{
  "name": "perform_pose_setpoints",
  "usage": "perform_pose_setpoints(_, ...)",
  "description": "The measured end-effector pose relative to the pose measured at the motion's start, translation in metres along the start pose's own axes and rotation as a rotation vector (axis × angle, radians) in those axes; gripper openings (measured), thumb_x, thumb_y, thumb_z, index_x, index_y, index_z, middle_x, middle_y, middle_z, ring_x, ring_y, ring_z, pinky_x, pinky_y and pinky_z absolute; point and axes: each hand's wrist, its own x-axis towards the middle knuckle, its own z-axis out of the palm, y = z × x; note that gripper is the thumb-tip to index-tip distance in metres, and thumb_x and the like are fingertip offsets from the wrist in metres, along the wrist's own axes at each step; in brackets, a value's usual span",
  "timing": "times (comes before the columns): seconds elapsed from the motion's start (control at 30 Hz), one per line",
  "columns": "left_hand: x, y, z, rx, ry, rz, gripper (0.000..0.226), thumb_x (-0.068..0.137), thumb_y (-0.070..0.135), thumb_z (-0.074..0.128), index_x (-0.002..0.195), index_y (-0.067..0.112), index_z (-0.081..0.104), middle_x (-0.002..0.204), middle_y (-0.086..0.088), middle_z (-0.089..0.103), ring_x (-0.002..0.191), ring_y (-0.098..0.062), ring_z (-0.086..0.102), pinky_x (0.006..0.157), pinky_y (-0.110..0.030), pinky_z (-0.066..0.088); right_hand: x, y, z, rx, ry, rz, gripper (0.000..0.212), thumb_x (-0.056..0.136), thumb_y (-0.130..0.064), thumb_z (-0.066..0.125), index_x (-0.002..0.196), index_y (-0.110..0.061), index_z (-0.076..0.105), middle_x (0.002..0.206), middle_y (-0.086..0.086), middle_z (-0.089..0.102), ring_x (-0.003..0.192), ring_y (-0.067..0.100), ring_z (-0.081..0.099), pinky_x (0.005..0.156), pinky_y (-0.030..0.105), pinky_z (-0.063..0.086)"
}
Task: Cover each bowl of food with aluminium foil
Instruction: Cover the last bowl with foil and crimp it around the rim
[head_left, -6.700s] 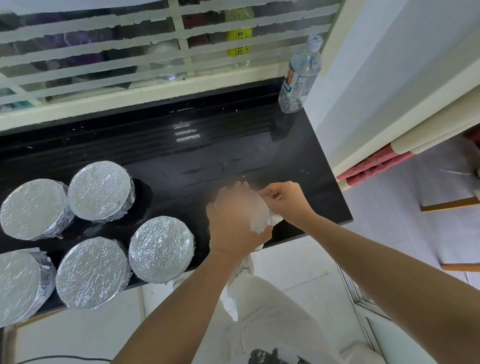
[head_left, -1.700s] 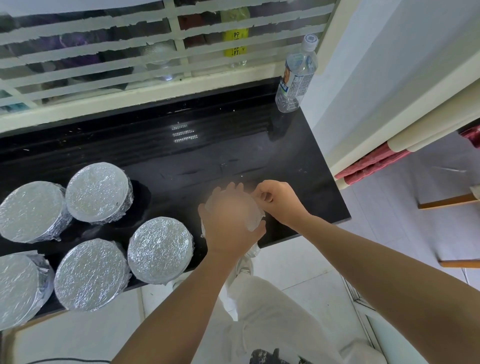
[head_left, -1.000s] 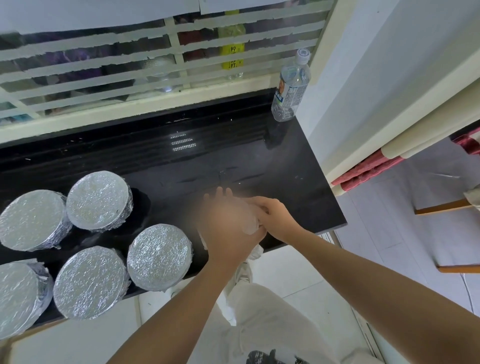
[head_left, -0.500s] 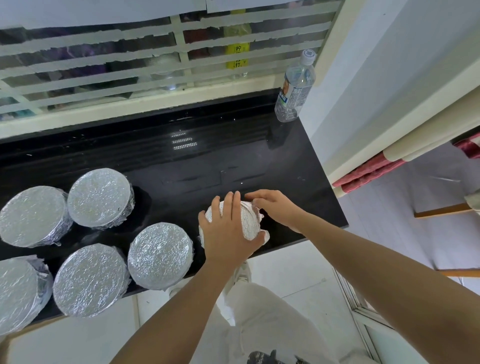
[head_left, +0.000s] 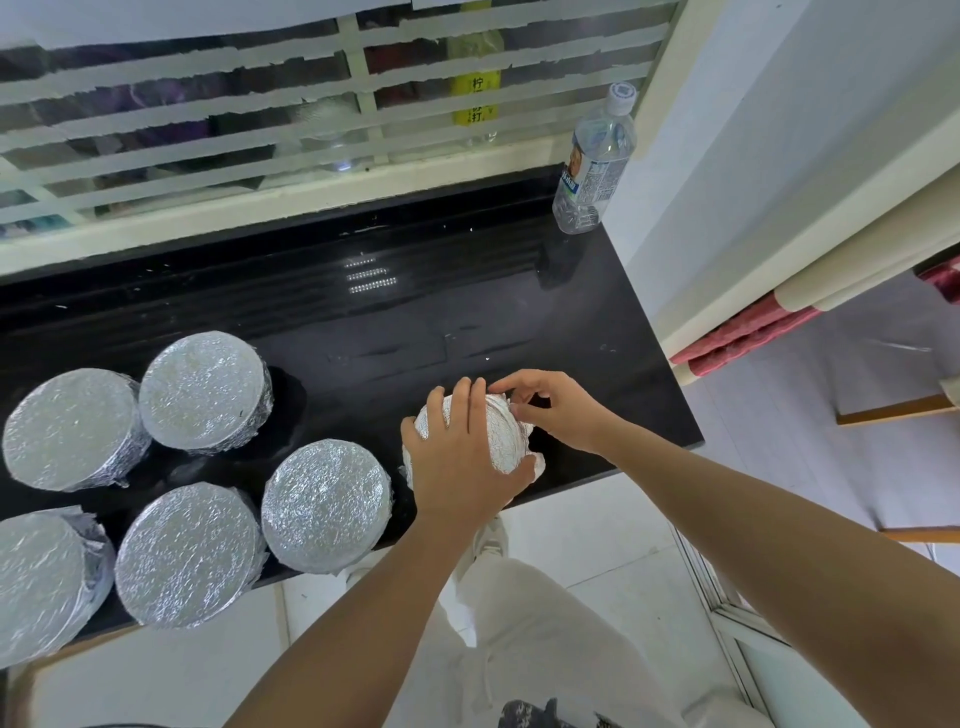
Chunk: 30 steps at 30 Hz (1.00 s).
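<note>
A small bowl wrapped in crinkled aluminium foil (head_left: 503, 435) stands near the front right edge of the black counter (head_left: 415, 322). My left hand (head_left: 457, 460) lies flat on its top with straight fingers, the thumb running along the near rim. My right hand (head_left: 553, 410) pinches the foil at the bowl's far right rim with curled fingers. Most of the bowl is hidden under my left hand. Several other foil-covered bowls stand to the left, the nearest (head_left: 324, 504) just beside my left wrist.
A plastic water bottle (head_left: 595, 161) stands at the counter's back right corner by the white wall. A barred window runs along the back. The counter's front edge drops to a tiled floor. A foil-covered bowl (head_left: 202, 389) sits mid-left.
My left hand settled flat on the bowl, showing more foil on its right side. My right hand's fingers moved along the rim toward the far side.
</note>
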Motion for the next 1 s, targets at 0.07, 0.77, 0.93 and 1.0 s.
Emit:
perform_pose_setpoints(0.07, 0.000, 0.000, 0.000, -0.003, 0.007, 0.002, 0.098, 0.070, 0.080, 0.031, 0.144, 0.017, 0.044, 0.146, -0.003, 0.047, 0.133, -0.031, 0.044, 0.098, -0.057, 0.039, 0.000, -0.002, -0.001, -0.056, 0.012, -0.023, 0.023, 0.093, -0.013, 0.061, 0.113, -0.021, 0.069, 0.105, -0.007, 0.068, 0.090, 0.003, 0.059, 0.084, 0.012, 0.045)
perform_pose_setpoints(0.77, 0.001, 0.000, 0.002, -0.017, 0.021, 0.001, 0.097, 0.069, 0.082, 0.032, 0.142, 0.019, 0.046, 0.145, -0.003, 0.049, 0.132, -0.032, 0.045, 0.099, -0.059, 0.040, 0.013, -0.020, -0.010, -0.274, 0.033, -0.082, 0.008, 0.087, -0.013, 0.068, 0.090, -0.015, 0.075, 0.088, -0.001, 0.071, 0.081, 0.008, 0.063, 0.084, 0.025, 0.053)
perform_pose_setpoints(0.93, 0.001, 0.000, 0.002, -0.012, 0.015, 0.004, 0.098, 0.069, 0.081, 0.031, 0.142, 0.018, 0.046, 0.146, -0.002, 0.049, 0.132, -0.031, 0.044, 0.099, -0.059, 0.039, 0.006, -0.017, -0.001, -0.330, 0.149, -0.116, 0.012, 0.088, -0.015, 0.066, 0.093, -0.015, 0.077, 0.091, 0.001, 0.072, 0.085, 0.013, 0.061, 0.084, 0.026, 0.053)
perform_pose_setpoints(1.0, 0.000, 0.001, 0.001, -0.012, 0.021, 0.012, 0.098, 0.069, 0.080, 0.031, 0.142, 0.017, 0.046, 0.145, -0.003, 0.049, 0.131, -0.031, 0.044, 0.098, -0.059, 0.039, 0.005, -0.015, 0.000, -0.332, 0.155, -0.121, 0.013, 0.089, -0.016, 0.066, 0.095, -0.017, 0.078, 0.092, 0.000, 0.072, 0.086, 0.013, 0.061, 0.084, 0.026, 0.053)
